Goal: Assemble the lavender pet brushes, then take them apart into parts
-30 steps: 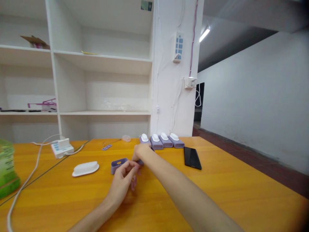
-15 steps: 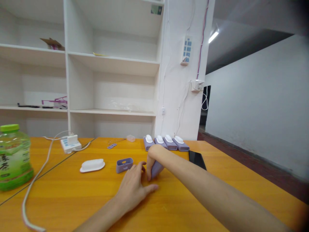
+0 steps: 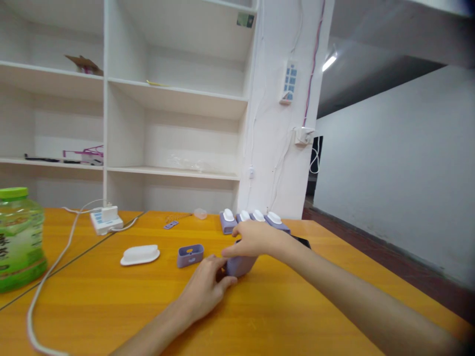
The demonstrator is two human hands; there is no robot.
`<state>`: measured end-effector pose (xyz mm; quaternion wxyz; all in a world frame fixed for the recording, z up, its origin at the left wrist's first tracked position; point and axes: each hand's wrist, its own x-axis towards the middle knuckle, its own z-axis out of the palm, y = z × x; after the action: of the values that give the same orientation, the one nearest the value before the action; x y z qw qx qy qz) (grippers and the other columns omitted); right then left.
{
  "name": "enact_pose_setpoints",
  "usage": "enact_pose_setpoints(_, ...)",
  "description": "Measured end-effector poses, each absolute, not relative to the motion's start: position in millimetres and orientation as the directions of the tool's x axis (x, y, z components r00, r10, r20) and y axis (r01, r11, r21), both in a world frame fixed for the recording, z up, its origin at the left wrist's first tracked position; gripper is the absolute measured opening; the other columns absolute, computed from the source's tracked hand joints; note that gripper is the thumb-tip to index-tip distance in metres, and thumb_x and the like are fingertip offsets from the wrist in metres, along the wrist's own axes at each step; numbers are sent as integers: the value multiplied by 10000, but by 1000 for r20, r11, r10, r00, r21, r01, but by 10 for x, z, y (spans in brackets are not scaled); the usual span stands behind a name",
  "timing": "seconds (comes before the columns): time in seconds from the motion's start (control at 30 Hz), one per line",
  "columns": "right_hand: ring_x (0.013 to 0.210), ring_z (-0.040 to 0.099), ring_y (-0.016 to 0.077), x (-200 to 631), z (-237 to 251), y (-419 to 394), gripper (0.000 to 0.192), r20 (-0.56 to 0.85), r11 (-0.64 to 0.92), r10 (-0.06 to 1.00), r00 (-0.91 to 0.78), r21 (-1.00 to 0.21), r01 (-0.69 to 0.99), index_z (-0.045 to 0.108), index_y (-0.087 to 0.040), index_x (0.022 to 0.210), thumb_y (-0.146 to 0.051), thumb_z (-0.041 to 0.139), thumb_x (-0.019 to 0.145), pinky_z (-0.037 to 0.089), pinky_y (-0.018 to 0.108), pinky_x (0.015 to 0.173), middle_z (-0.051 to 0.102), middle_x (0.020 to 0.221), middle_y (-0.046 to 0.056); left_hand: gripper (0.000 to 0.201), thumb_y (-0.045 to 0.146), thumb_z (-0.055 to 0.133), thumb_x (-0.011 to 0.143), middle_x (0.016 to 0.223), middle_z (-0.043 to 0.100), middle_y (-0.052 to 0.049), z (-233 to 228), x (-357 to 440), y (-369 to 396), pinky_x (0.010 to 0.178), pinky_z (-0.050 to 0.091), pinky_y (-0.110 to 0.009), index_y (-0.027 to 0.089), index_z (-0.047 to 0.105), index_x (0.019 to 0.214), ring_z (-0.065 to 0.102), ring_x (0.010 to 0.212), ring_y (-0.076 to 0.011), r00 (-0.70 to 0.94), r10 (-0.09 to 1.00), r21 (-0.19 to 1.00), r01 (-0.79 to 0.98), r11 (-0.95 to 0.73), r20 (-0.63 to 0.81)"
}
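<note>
Sitting under the right hand [image 3: 252, 240], purple box [image 3: 239, 265].

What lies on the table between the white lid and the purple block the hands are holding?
In the head view, a small open purple case stands between the white lid and the purple block; the rest is bare orange table.

Both hands meet on a small box [image 3: 240, 265] on the counter [image 3: 297, 316], the left hand [image 3: 206, 291] nearer, the right hand [image 3: 252, 240] on top. Left of them lie an open case [image 3: 190, 255] and a lid [image 3: 140, 254]. Behind the hands stands a row of boxes [image 3: 252, 220]; what seems a phone [image 3: 302, 242] lies right.
</note>
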<state>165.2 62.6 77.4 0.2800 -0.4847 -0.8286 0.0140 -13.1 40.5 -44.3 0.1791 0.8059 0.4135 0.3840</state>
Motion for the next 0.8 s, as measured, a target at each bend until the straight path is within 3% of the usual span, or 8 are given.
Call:
enact_pose_setpoints(0.03,850,715,265,1742,779,564,468,420,562,805,-419,-313,766,784,-247,931,-505,929,570,546,342,807,764,881,41,239,325,665,871,953,689,-58,-437,-139,404,807,425,-333,190,708,1064,601,902,-257,358,813,632,512,-582,459)
enact_pose_setpoints(0.13,1005,695,256,1901,680,521,689,404,609,781,-476,-663,436,664,-284,1273,-450,894,646,538,355,871,744,1109,33,240,312,661,874,1005,688,-62,-420,-161,413,843,435,-338,174,707,1065,601,947,-259,350,844,716,453,-531,405)
enact_pose_setpoints(0.2,1087,670,265,1900,538,600,769,423,526,819,-388,-823,213,627,-264,1310,-378,924,609,519,371,924,739,1129,40,221,328,658,886,1015,679,-59,-418,-176,423,856,440,-333,174,703,1038,599,960,-253,382,840,738,418,-530,386)
enact_pose_setpoints(0.27,1048,690,270,1851,389,698,705,404,484,839,-364,-861,159,627,-232,1290,-405,891,659,528,397,915,743,1124,64,208,359,641,909,998,665,-61,-429,-189,427,864,444,-333,171,696,979,592,951,-248,405,827,722,422,-548,390)
enact_pose_setpoints(0.5,992,705,267,1897,287,570,539,386,464,835,-393,-877,124,666,-223,1159,-417,865,697,536,373,879,749,1065,48,169,330,594,954,1051,646,-84,-473,-205,390,921,440,-368,193,653,1033,566,994,-260,444,764,574,504,-645,468)
enact_pose_setpoints(0.6,996,671,243,1957,367,416,559,470,590,790,-393,-755,284,693,-237,1125,-327,915,620,493,332,899,733,1079,19,172,288,588,955,1075,644,-87,-458,-204,391,939,444,-381,209,647,1095,566,1014,-267,457,745,538,515,-668,487)
enact_pose_setpoints(0.7,798,635,192,1951,388,338,411,516,665,747,-420,-557,498,706,-205,891,-383,923,591,468,276,732,701,857,-25,201,245,578,954,1106,649,-85,-458,-206,408,977,444,-383,230,638,1146,572,1050,-268,460,716,524,487,-698,525)
enact_pose_setpoints(0.8,723,594,163,1934,351,342,448,476,638,770,-426,-584,502,680,-188,809,-446,938,549,414,239,623,662,773,-48,210,249,575,959,1142,661,-82,-494,-208,439,994,454,-384,257,639,1159,585,1072,-270,458,701,531,459,-713,546)
